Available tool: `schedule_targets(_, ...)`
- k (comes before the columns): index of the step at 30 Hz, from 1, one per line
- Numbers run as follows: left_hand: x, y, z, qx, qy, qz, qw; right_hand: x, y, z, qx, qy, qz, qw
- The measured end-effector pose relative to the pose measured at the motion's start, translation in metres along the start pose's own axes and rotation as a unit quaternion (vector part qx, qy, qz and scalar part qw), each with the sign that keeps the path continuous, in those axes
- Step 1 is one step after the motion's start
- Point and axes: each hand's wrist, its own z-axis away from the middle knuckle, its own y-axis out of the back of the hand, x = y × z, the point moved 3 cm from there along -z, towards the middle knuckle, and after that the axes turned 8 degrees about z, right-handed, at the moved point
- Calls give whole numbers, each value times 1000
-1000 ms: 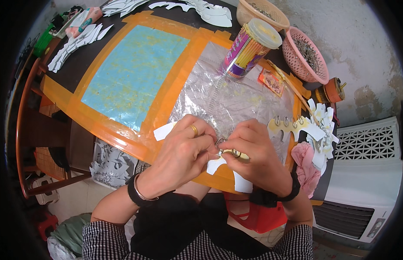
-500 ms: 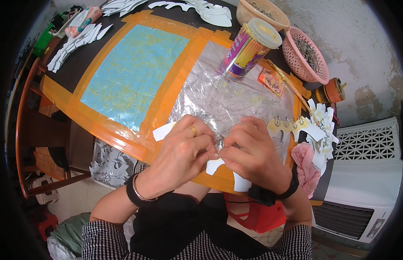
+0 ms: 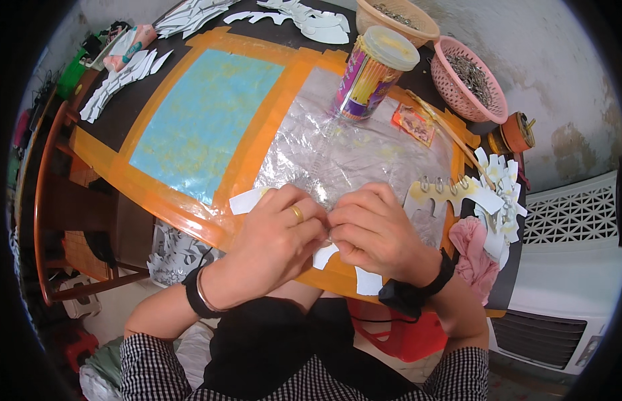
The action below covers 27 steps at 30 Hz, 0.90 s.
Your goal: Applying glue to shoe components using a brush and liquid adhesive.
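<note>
My left hand [image 3: 281,230], with a gold ring on one finger, is closed in a pinch on a white cut-out piece with tabs [image 3: 324,256]. My right hand [image 3: 374,230] is closed too, its fingertips meeting the left ones over the same piece. One end of this piece shows beyond the left fingers, and another tab hangs below the right hand. The fingers hide its middle and anything small between them. Just right of my right hand lies a similar white piece [image 3: 483,195] with yellowish smears and several metal loops [image 3: 451,185] along its edge.
Taped plastic sheeting [image 3: 291,144] covers the work surface. A lidded printed tub [image 3: 374,73] stands beyond my hands, near a stick [image 3: 451,130] and an orange packet [image 3: 414,125]. Baskets of metal bits, a pink one [image 3: 469,80] among them, sit far right. A pink cloth [image 3: 473,250] lies right.
My fingertips have drawn together, closing the small gap between the hands over the white piece. The whole view has shifted slightly.
</note>
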Motion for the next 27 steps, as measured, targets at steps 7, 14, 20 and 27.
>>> schedule_targets(7,-9,-1,3,6,67,102,993,7,-1,0,-32,17,-40,999)
schedule_targets(14,-10,0,6,8,68,110,992,7,12,-8,-49,-63,-101,992)
schedule_targets(20,-11,-1,4,29,39,95,994,7,7,-16,-65,-69,-98,991)
schedule_targets(27,-12,0,6,19,24,86,996,4,-1,-13,-25,-15,-66,997)
